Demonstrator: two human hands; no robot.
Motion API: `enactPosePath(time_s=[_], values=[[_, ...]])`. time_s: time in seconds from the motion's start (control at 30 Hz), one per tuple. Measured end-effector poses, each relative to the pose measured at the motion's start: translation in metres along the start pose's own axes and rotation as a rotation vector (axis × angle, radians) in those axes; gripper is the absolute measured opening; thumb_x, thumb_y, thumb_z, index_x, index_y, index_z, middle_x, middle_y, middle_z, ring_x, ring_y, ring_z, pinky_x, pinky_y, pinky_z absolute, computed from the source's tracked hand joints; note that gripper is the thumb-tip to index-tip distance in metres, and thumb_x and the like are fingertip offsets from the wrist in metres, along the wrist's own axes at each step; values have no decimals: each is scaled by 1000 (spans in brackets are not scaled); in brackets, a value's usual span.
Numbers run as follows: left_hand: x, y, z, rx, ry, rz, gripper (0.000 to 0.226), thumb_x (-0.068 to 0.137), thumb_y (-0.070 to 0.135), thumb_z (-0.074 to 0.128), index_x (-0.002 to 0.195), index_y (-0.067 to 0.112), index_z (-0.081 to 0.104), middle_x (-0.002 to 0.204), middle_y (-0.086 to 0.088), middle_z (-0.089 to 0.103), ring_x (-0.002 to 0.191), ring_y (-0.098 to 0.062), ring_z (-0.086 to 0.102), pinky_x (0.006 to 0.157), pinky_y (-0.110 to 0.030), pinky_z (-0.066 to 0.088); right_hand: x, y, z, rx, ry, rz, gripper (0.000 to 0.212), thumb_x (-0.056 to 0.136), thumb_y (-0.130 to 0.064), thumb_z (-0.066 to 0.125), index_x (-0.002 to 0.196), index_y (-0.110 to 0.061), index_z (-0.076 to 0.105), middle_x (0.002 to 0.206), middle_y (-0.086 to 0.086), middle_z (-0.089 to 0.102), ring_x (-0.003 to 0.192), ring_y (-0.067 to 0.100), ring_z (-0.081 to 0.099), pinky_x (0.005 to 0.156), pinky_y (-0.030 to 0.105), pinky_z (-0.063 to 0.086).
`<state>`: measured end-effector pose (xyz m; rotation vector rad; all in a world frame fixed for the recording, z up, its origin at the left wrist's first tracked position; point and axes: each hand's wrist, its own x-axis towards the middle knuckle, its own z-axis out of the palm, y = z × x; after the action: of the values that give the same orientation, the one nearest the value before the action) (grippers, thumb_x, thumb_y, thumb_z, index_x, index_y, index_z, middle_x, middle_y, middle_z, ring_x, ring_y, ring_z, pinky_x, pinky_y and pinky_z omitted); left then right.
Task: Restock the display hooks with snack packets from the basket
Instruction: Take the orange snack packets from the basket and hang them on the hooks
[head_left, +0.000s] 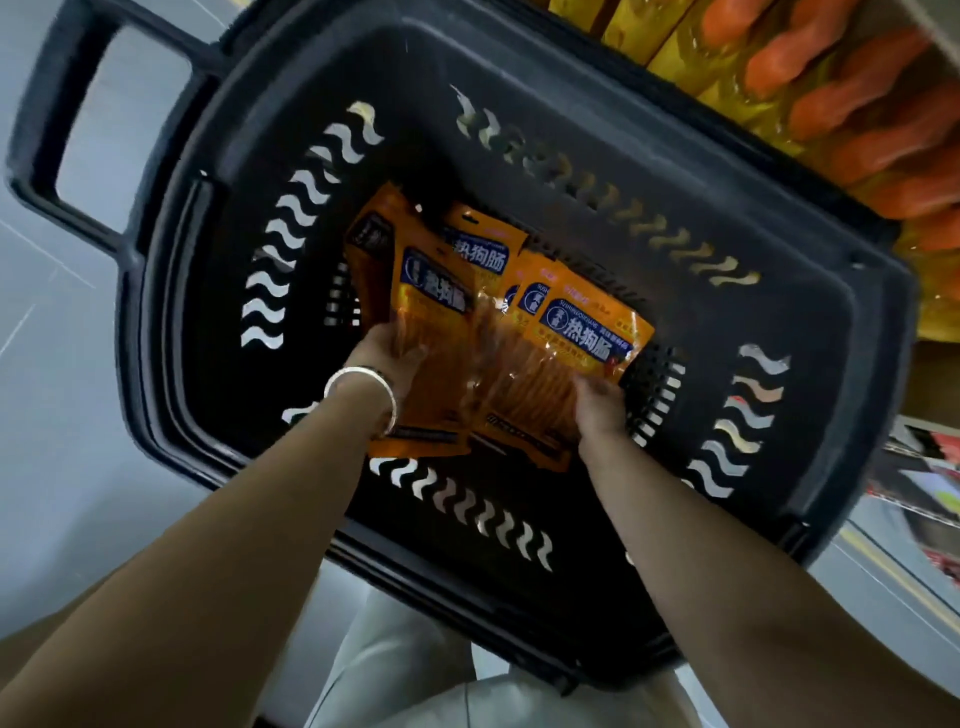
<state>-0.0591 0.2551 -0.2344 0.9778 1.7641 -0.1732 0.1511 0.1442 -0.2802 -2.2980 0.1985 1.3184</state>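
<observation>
Grey shop floor surrounds the black plastic basket (171, 322) as we reach in with both hands. The left hand (387, 353), a silver bangle (363, 370) at its wrist, and the right hand (597, 402) each clamp fingers on the lower ends of orange snack packets (587, 332) lying on the basket's bottom. Glossy and fanned out, the packets could slide from a loose bunch when lifted. Their blue panels read 热狗肠; the smaller print is too blurred to read.

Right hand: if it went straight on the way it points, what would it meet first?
The right hand grips the snack packets, so those come first; behind them probably the basket floor, though depth is unclear.
</observation>
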Motion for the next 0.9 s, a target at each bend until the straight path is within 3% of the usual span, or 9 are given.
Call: enactPosePath(time_s=[0.1,0.23,0.3,0.43,0.57,0.67,0.73,0.8,0.9], values=[[9,-10,-1,-9,-45,-90,41,90,37,58,127,19,51,116,-6,62,102,-29,59,90,-40,47,28,6,2,-68,162,154,60,83,-39,69,131,-10,49,129,13,55,109,30,57,83,32,46],[11,-16,4,20,-95,-124,45,88,39,60,128,20,51,116,-5,63,103,-30,60,89,-41,49,46,9,15,-110,108,317,98,64,-47,82,140,-9,33,138,14,46,122,34,50,102,44,43],[12,-14,6,34,-113,-110,44,88,40,59,127,21,52,116,-3,63,101,-27,60,86,-36,48,49,11,19,-126,152,238,92,64,-39,85,136,-6,38,133,14,53,116,32,56,98,40,46],[6,4,6,17,-165,-40,37,89,37,59,122,21,56,109,-1,64,95,-22,61,79,-30,46,37,11,16,-28,142,66,47,71,-18,81,113,-10,62,114,11,67,97,25,64,82,30,48],[-22,15,7,-147,-16,18,17,84,26,64,97,27,52,84,6,59,72,-9,57,55,-20,42,3,1,-6,109,42,4,60,72,4,72,125,-13,51,113,6,63,98,22,59,85,34,47],[-54,22,-2,-261,18,64,26,83,18,64,104,24,52,90,3,60,81,-17,59,69,-25,45,-29,-13,-31,150,17,-70,37,74,-7,74,108,-16,62,99,6,67,87,23,64,68,24,43],[-80,30,-10,-336,-3,113,34,86,22,62,117,24,50,100,2,62,89,-19,59,80,-33,47,-56,-26,-48,127,-1,-160,24,83,-28,70,105,-18,66,99,6,68,91,24,65,70,25,46],[-108,39,-17,-328,15,202,29,90,38,56,116,27,52,95,9,62,82,-11,59,76,-29,46,-82,-36,-64,-56,-24,-283,42,90,-48,56,115,-15,64,109,10,67,101,28,62,82,31,46],[-153,52,-24,-291,63,318,33,93,51,45,111,26,56,87,13,59,77,-9,54,72,-21,39,-126,-43,-96,-173,-1,-497,49,94,-53,43,116,-14,64,109,12,67,106,30,59,84,30,40]])
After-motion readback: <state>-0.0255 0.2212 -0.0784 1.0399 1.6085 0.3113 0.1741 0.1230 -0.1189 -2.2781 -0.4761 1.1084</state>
